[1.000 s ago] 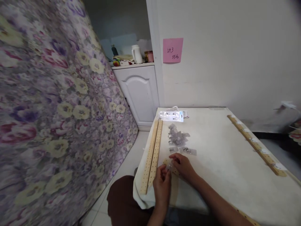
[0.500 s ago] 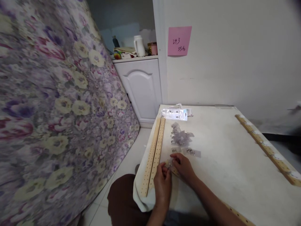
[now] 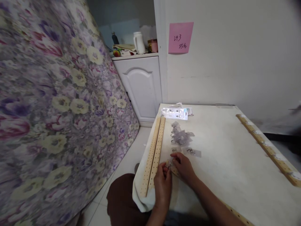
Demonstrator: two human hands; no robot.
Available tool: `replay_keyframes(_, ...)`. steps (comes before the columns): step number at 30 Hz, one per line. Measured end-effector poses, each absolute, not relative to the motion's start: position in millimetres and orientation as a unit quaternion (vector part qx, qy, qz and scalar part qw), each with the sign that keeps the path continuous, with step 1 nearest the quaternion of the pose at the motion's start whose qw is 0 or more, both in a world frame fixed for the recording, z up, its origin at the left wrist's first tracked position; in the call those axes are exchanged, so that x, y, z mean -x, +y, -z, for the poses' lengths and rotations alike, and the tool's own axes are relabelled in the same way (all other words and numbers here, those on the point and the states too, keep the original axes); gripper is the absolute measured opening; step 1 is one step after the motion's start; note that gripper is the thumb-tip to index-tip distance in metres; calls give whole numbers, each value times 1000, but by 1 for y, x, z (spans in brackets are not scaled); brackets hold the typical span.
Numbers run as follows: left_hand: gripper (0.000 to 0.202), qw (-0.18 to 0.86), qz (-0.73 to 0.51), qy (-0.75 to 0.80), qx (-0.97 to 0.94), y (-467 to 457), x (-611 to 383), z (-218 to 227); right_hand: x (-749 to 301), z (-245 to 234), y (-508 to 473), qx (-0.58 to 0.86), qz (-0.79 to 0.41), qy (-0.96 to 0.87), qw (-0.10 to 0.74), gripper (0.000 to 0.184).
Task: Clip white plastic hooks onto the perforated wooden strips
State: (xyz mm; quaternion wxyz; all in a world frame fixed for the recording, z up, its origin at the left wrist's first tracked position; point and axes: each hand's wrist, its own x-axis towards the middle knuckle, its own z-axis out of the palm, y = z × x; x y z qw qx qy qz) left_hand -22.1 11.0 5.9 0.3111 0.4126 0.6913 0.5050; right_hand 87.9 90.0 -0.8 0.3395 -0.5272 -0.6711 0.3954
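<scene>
My left hand [image 3: 162,184] is closed, its thumb and fingertips pinching a small shiny metal-and-clear-plastic piece [image 3: 169,164]. Opposite it, my right hand [image 3: 183,165] has its fingertips drawn together at the same piece; exactly what they grip is too small to make out. Beneath my right hand and forearm a wooden strip with holes [image 3: 236,213] runs diagonally, its far end near the piece. Just beyond my hands lie several small clear packets [image 3: 181,138] with metal parts inside, and another clear packet [image 3: 192,152] sits apart from the pile.
Two perforated wooden strips [image 3: 154,157] lie side by side along the table's left edge. At the right edge, another wooden strip [image 3: 268,147] carries several white pieces. A blister pack [image 3: 175,113] rests at the back. A floral curtain [image 3: 58,110] hangs at left.
The view has shifted slightly. Both hands stay at the same spot, with only slight finger movement around the small piece.
</scene>
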Motion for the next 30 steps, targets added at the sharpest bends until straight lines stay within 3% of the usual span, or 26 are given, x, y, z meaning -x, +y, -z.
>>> replay_keyframes(30, 29, 275, -466, 709, -453, 12, 23, -2, -87, -2, 87, 539, -368, -688, 317, 33)
